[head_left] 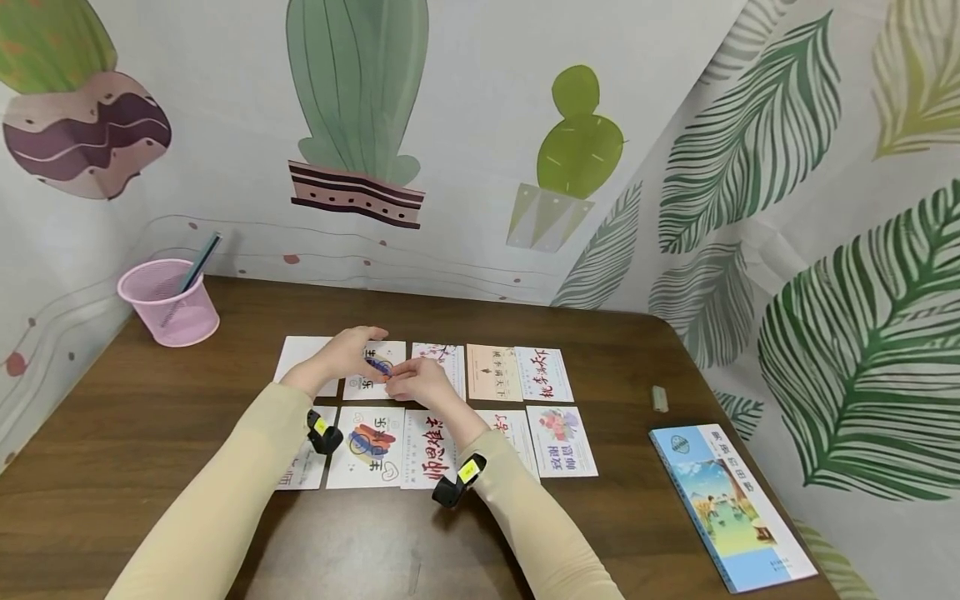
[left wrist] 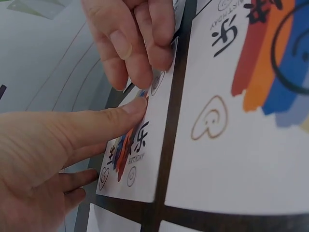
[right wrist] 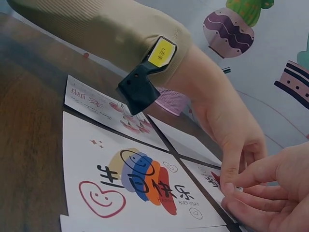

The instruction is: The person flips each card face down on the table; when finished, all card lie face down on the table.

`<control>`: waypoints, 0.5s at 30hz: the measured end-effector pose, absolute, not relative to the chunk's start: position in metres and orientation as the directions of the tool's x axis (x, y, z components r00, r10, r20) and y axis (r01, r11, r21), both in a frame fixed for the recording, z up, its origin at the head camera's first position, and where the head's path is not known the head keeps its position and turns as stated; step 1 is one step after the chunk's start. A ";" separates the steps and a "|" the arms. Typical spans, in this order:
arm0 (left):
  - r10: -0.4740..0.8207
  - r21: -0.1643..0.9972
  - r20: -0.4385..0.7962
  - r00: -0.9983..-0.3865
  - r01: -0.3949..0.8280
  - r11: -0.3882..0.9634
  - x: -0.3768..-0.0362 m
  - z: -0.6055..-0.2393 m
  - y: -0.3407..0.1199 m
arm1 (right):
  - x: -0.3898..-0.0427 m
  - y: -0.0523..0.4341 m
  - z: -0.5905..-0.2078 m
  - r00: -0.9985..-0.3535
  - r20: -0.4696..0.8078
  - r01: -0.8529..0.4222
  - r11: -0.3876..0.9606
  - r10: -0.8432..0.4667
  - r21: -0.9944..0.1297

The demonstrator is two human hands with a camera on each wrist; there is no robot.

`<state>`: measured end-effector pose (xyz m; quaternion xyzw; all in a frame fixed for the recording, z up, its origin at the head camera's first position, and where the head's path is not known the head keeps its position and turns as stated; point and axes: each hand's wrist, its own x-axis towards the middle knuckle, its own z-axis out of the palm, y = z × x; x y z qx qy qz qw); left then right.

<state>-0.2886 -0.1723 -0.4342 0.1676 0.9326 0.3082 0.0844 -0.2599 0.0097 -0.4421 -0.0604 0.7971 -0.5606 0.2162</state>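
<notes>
From the head camera, both hands met over one birthday card (head_left: 375,371) in the back row of a grid of cards laid face up on the wooden table (head_left: 135,433). The left hand (head_left: 347,352) lay across the card's near-left part and the right hand (head_left: 417,380) reached in from its right edge, probably so that one hand steadied the card while the other worked at it. The hands hid most of the print, and whether the card was lifted could not be told from there. A pink basket (head_left: 169,312) stood at the far left, and a blue book (head_left: 731,504) lay well apart at the right.

In the left wrist view, the left thumb (left wrist: 120,113) pressed flat on the card (left wrist: 137,159), with the right fingertips (left wrist: 149,58) bent down onto the same edge; neither hand visibly closed around it. The card's far end was cut off behind the fingers.

In the right wrist view, the right fingers (right wrist: 270,193) lay nearly straight, touching the left fingertips (right wrist: 229,181) at the card's corner (right wrist: 212,180). A larger card with the same design (right wrist: 140,183) lay nearer. The contact point itself was blurred.
</notes>
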 end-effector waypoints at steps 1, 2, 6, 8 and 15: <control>0.367 0.604 -0.052 -0.929 0.263 0.752 -0.289 -0.434 -0.172 | -0.260 0.009 -0.443 -0.898 -0.275 0.144 0.364 -0.342 -0.920; 0.370 0.605 -0.049 -0.928 0.267 0.750 -0.290 -0.434 -0.172 | -0.261 0.009 -0.443 -0.898 -0.274 0.142 0.363 -0.345 -0.921; 0.376 0.625 -0.036 -0.926 0.273 0.732 -0.294 -0.433 -0.172 | -0.260 0.007 -0.445 -0.897 -0.270 0.138 0.358 -0.351 -0.924; 0.369 0.646 -0.028 -0.929 0.266 0.716 -0.296 -0.431 -0.172 | -0.259 0.007 -0.445 -0.897 -0.271 0.139 0.358 -0.350 -0.923; 0.298 0.703 -0.011 -0.955 0.205 0.681 -0.300 -0.420 -0.177 | -0.254 0.008 -0.439 -0.900 -0.278 0.150 0.361 -0.336 -0.921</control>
